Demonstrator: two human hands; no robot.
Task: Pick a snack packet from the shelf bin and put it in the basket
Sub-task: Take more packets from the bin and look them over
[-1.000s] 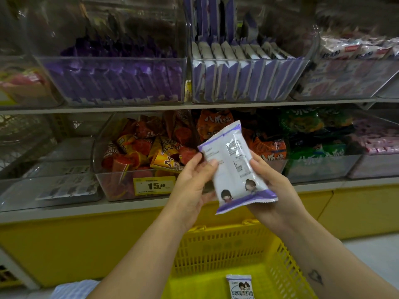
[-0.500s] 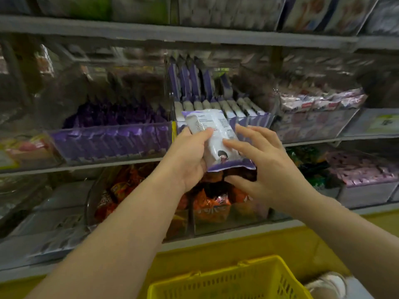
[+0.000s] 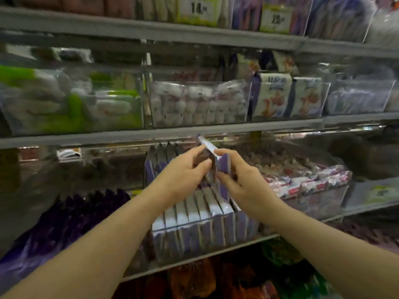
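Two hands meet in the middle of the view, and between them they hold one snack packet (image 3: 207, 146), white with purple ends. It is seen almost edge-on and tilted, with its upper end pointing up and to the left. The left hand (image 3: 183, 173) pinches the packet from the left with thumb and fingers. The right hand (image 3: 246, 186) grips it from the right with curled fingers, so neither hand is free. The packet is in the air directly above the clear shelf bin (image 3: 205, 244), close over the packets that stand in it; whether it touches them I cannot tell. In the bin the same white and purple packets stand upright in a tight front row; I count about seven, but the blur does not allow an exact number. Behind the hands about four more dark packet tops (image 3: 164, 147) rise at the back of the bin. Three shelf boards are visible, and the bin stands on the lowest one (image 3: 216, 252). To its left is one bin of dark purple packets (image 3: 86, 212), and to its right one bin of pink and white packets (image 3: 302, 182). On the board above there are one bin of green and white packs (image 3: 71, 104), one bin of pale round pieces (image 3: 198, 104) and two white packets with blue print (image 3: 272, 96). At the top hang two price tags (image 3: 198, 9).
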